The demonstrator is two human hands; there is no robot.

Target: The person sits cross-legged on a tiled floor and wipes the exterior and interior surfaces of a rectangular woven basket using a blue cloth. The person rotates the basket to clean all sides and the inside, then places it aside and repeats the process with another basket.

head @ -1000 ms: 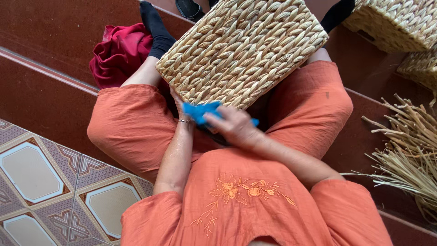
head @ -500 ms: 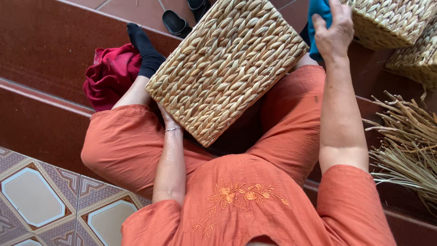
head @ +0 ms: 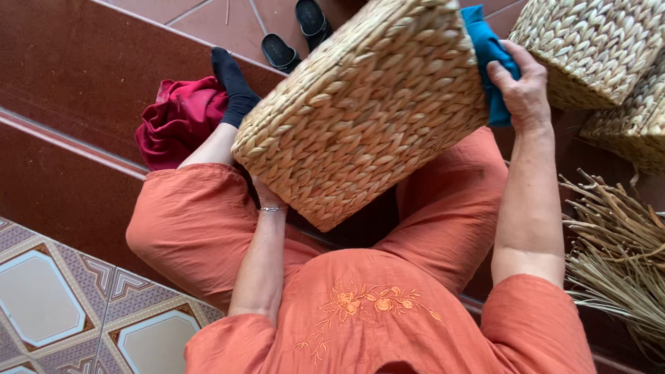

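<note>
right hand (head: 521, 90) presses blue cloth (head: 487, 48) | woven basket (head: 367, 118) on lap

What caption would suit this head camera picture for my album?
Seated on tiled steps, a person presses a blue cloth against a woven basket with the right hand.

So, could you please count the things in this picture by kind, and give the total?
Woven baskets: 3 (one on the lap, two at the upper right)
Blue cloth: 1, pressed on the lap basket by the right hand
Red cloth: 1
Black sandals: 2
Straw bundle: 1
Total: 8
</note>
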